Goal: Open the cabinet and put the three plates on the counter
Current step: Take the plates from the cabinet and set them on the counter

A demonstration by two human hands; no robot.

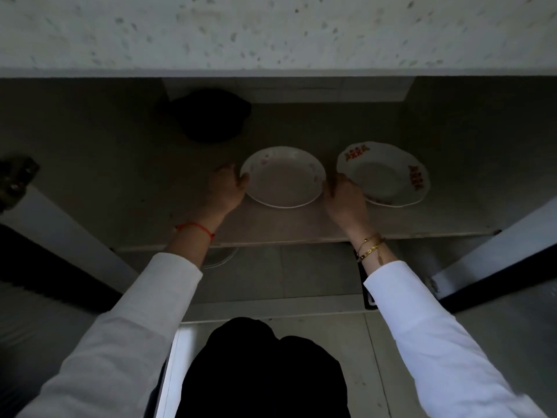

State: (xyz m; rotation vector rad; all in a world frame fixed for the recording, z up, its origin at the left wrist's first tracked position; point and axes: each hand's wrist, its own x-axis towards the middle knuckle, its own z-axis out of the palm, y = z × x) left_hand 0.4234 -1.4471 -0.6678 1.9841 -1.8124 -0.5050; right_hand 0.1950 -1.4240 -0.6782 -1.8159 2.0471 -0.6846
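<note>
The cabinet stands open below the speckled counter (271,31). On its shelf (286,230) lies a white plate with faint pink flowers (283,179). My left hand (227,188) grips that plate's left rim and my right hand (343,197) grips its right rim. Just to the right, a white scalloped plate with red flower prints (388,176) rests on the same shelf, touching my right hand's back. Under the shelf edge, part of a third pale plate (220,257) shows beside my left wrist.
A dark round pot (208,116) sits at the back left of the shelf. The cabinet doors (60,236) (497,254) swing out on both sides of my arms. My dark-clothed knees (262,372) fill the bottom centre.
</note>
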